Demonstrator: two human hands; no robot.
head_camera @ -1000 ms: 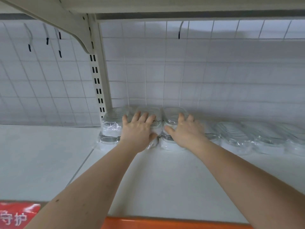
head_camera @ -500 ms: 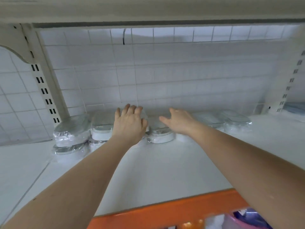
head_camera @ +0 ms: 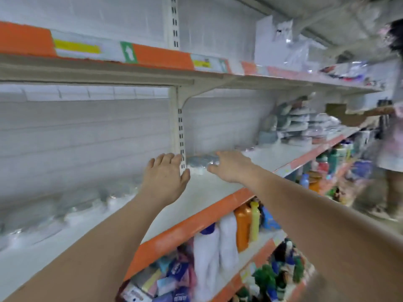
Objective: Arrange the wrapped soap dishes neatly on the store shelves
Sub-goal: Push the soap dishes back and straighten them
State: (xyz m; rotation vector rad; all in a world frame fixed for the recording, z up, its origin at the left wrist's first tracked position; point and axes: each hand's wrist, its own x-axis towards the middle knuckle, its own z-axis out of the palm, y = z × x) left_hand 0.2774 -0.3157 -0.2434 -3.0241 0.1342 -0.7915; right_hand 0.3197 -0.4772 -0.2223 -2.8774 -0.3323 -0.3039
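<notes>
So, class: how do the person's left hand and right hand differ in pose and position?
The left hand is raised with fingers pointing up near the slotted upright; the right hand reaches forward, fingers level. The left hand touches nothing visible; the right hand is at the wrapped soap dishes, contact unclear. Both are open above the same shelf.

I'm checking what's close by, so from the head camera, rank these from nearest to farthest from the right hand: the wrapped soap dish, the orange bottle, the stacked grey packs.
1. Wrapped soap dish, just left of the right hand.
2. Orange bottle, shelf below.
3. Stacked grey packs, farther right along the shelf.
</notes>
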